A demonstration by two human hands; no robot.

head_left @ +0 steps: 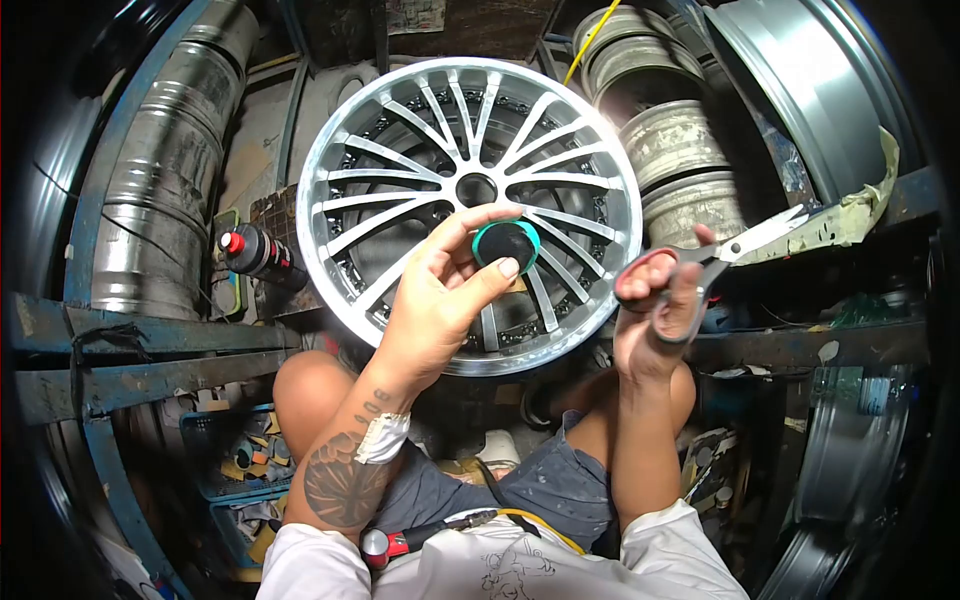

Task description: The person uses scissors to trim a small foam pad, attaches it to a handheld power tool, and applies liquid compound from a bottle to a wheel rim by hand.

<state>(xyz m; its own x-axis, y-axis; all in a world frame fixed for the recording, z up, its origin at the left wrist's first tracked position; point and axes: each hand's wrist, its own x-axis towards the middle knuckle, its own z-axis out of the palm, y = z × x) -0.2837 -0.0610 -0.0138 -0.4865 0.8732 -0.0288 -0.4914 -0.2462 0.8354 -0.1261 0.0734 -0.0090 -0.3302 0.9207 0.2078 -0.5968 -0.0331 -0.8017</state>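
Note:
Between the thumb and fingers of my left hand (447,290) is a small round disc (507,247), black on its face with a green rim. My right hand (655,310) has its fingers through the handles of a pair of scissors (735,248), whose blades point up and to the right. The blades look slightly apart and do not touch the disc. Beneath both hands lies a large silver multi-spoke wheel rim (470,365), with the disc held over its lower spokes, just below the centre hole.
A dark bottle with a red cap (262,255) stands left of the rim. Stacked metal rims line the left (160,200) and right (680,150). A blue basket (235,490) with small pieces is lower left. A red-and-black tool (400,542) lies at my waist.

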